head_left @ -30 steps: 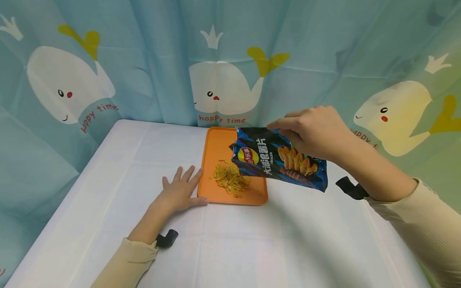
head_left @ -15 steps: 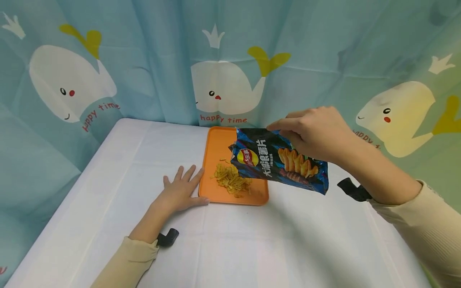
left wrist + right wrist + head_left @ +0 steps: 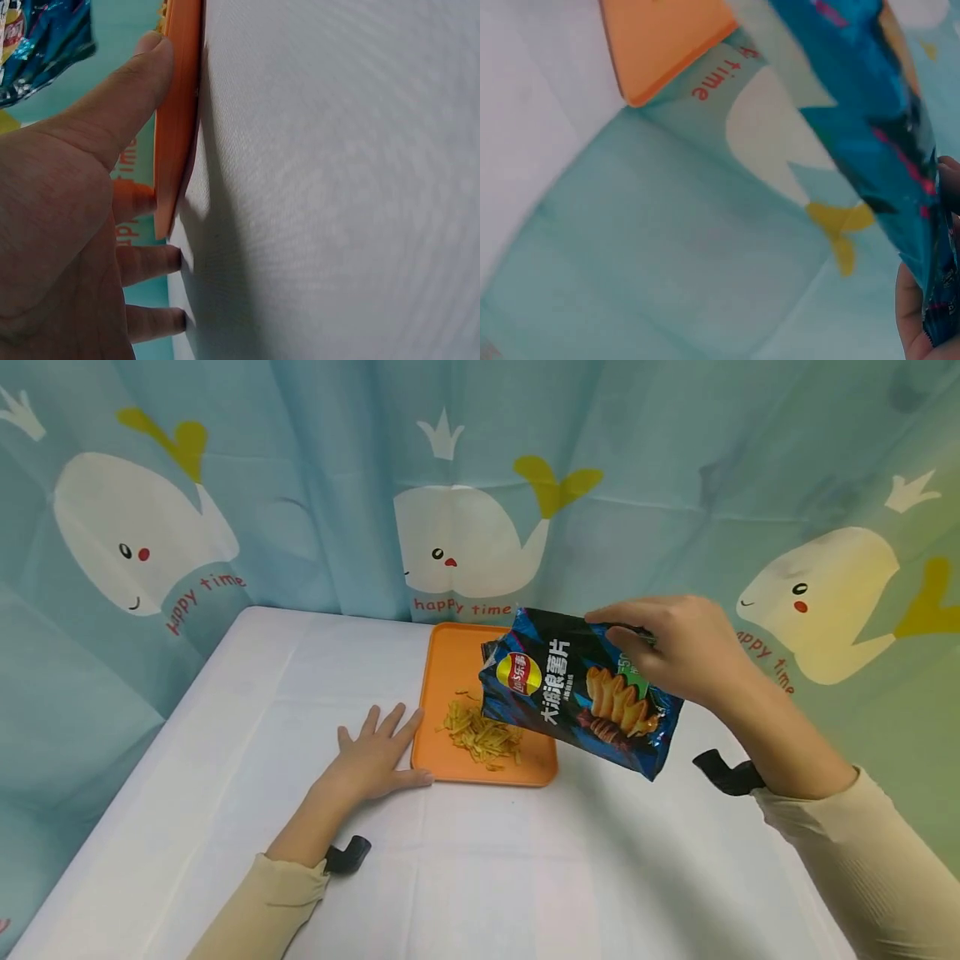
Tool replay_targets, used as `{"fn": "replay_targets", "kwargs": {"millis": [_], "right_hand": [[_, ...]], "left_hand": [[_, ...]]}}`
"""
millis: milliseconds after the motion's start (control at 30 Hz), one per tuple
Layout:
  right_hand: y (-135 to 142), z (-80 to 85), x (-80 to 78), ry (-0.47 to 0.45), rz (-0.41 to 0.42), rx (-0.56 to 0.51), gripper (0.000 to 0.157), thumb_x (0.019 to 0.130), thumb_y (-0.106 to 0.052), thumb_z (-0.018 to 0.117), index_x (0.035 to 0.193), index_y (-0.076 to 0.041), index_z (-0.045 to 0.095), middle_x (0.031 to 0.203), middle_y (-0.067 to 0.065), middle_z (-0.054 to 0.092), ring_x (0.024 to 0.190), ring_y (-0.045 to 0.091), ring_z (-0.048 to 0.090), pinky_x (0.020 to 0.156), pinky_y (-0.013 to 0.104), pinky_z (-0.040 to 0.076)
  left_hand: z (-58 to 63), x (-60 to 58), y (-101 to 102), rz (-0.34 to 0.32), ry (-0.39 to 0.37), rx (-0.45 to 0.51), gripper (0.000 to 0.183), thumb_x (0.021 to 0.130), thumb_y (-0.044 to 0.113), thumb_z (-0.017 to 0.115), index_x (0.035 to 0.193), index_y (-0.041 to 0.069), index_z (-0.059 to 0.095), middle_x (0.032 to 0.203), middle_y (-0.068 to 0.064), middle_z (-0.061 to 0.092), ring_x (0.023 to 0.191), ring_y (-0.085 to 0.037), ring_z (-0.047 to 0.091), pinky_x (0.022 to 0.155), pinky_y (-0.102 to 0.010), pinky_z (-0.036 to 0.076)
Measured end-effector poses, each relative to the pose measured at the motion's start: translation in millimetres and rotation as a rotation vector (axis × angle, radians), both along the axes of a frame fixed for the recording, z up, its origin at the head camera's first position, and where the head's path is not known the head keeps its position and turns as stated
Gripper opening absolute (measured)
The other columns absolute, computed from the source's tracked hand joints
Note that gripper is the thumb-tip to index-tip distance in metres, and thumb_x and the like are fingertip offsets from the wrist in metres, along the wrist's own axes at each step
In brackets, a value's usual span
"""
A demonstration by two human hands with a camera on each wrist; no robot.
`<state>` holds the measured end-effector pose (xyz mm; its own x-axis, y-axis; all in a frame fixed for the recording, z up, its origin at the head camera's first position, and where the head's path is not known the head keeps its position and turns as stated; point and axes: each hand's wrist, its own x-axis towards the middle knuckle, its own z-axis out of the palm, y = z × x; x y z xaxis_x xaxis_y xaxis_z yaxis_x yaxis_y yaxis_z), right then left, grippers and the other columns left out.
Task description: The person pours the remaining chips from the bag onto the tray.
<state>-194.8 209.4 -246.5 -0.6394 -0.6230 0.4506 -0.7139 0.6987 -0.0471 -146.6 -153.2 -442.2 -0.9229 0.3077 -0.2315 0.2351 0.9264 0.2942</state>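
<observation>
A blue and black bag of potato chips (image 3: 570, 693) tilts over the right side of an orange tray (image 3: 452, 660), its left end lower-facing the tray. My right hand (image 3: 678, 647) pinches the bag along its upper edge; the right wrist view shows fingers at the crumpled edge of the bag (image 3: 877, 142). On the tray lies a pile of thin yellow potato sticks (image 3: 480, 732). Fingers spread, my left hand (image 3: 367, 764) rests at the tray's left side. In the left wrist view, its thumb (image 3: 127, 97) lies against the rim of the tray (image 3: 180, 112).
The tray stands on a white-covered table (image 3: 480, 877), close to its far edge. Behind it hangs a light blue curtain (image 3: 330, 485) printed with white whales. A dark shadow falls on the cloth to the right of the tray.
My right hand has moved slightly right and turned the bag, so its left end has risen and its right end has dropped a little. The left hand and tray stay put.
</observation>
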Motion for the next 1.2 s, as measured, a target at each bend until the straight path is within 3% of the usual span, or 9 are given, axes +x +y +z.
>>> {"fn": "replay_targets", "kwargs": {"millis": [133,300,500,600,733,867,1000,1100,1200], "right_hand": [[22.5,-27.5,-0.2,-0.064,-0.061,-0.208,0.030,0.091,-0.007,0.069,0.118,-0.020,0.075,0.093,0.001,0.076,0.047,0.006,0.040,0.047,0.023,0.031],[46.3,-73.4,11.4,-0.158,-0.213,-0.469,0.033,0.092,-0.007,0.069,0.122,-0.017,0.073,0.089,0.005,0.072,0.055,0.001,0.051,0.046,0.017,0.035],[63.8,-123.2,27.1,-0.305,-0.437,-0.779,0.036,0.096,-0.006,0.062,0.131,-0.011,0.066,0.094,-0.013,0.065,0.070,0.000,0.060,0.066,0.010,0.048],[66.7,-140.9,30.4,-0.362,-0.527,-0.920,0.037,0.097,-0.007,0.061,0.134,-0.012,0.064,0.094,-0.016,0.065,0.075,0.002,0.063,0.071,0.010,0.050],[68.3,-155.7,31.1,-0.459,-0.605,-1.089,0.040,0.097,-0.004,0.059,0.137,-0.013,0.062,0.096,-0.010,0.065,0.081,0.005,0.062,0.069,0.011,0.050],[71.0,-164.7,31.1,-0.581,-0.657,-1.114,0.046,0.099,-0.001,0.054,0.143,-0.012,0.055,0.102,-0.008,0.061,0.085,0.002,0.060,0.069,0.012,0.048],[76.2,-171.4,30.8,-0.657,-0.698,-1.029,0.050,0.100,-0.002,0.048,0.150,-0.011,0.046,0.109,-0.006,0.057,0.087,-0.003,0.058,0.071,0.011,0.048],[79.8,-175.0,31.0,-0.702,-0.717,-0.986,0.052,0.102,-0.003,0.045,0.153,-0.009,0.040,0.120,0.003,0.055,0.090,-0.003,0.056,0.072,0.010,0.047],[82.0,-177.3,31.7,-0.771,-0.739,-0.914,0.056,0.103,-0.008,0.046,0.157,-0.011,0.031,0.134,0.015,0.051,0.101,0.007,0.056,0.077,0.014,0.047]], "left_hand": [[-1.7,-1.4,0.4,-0.002,-0.003,0.007,0.101,0.084,0.068,0.064,0.161,0.017,0.022,0.165,-0.018,0.018,0.148,-0.053,0.010,0.100,-0.085,0.013],[-5.3,-2.1,3.0,-0.007,-0.014,0.013,0.102,0.084,0.069,0.064,0.161,0.017,0.020,0.165,-0.018,0.017,0.149,-0.053,0.009,0.100,-0.085,0.012],[-4.7,-3.0,5.4,-0.004,-0.022,0.011,0.103,0.083,0.069,0.065,0.161,0.018,0.020,0.166,-0.017,0.017,0.149,-0.052,0.009,0.101,-0.085,0.012],[-3.2,-2.6,4.8,0.004,-0.029,0.008,0.103,0.083,0.069,0.065,0.161,0.019,0.020,0.166,-0.017,0.016,0.149,-0.052,0.008,0.102,-0.084,0.011],[-1.3,-1.9,2.8,0.014,-0.039,0.013,0.103,0.083,0.068,0.065,0.161,0.018,0.019,0.166,-0.018,0.016,0.149,-0.052,0.007,0.102,-0.084,0.010],[-0.5,-1.7,0.4,0.015,-0.031,0.017,0.102,0.083,0.068,0.065,0.161,0.018,0.020,0.165,-0.019,0.016,0.149,-0.053,0.008,0.101,-0.085,0.010],[-1.5,-2.2,-0.6,0.015,-0.021,0.020,0.102,0.083,0.068,0.065,0.161,0.017,0.021,0.165,-0.019,0.017,0.148,-0.053,0.008,0.101,-0.085,0.011],[-1.8,-2.7,-0.5,0.016,-0.023,0.019,0.103,0.083,0.068,0.065,0.161,0.018,0.020,0.165,-0.019,0.017,0.149,-0.053,0.008,0.101,-0.085,0.010],[-1.9,-3.0,-0.2,0.016,-0.024,0.018,0.103,0.084,0.067,0.065,0.161,0.018,0.020,0.165,-0.019,0.016,0.149,-0.053,0.008,0.101,-0.085,0.010]]}}
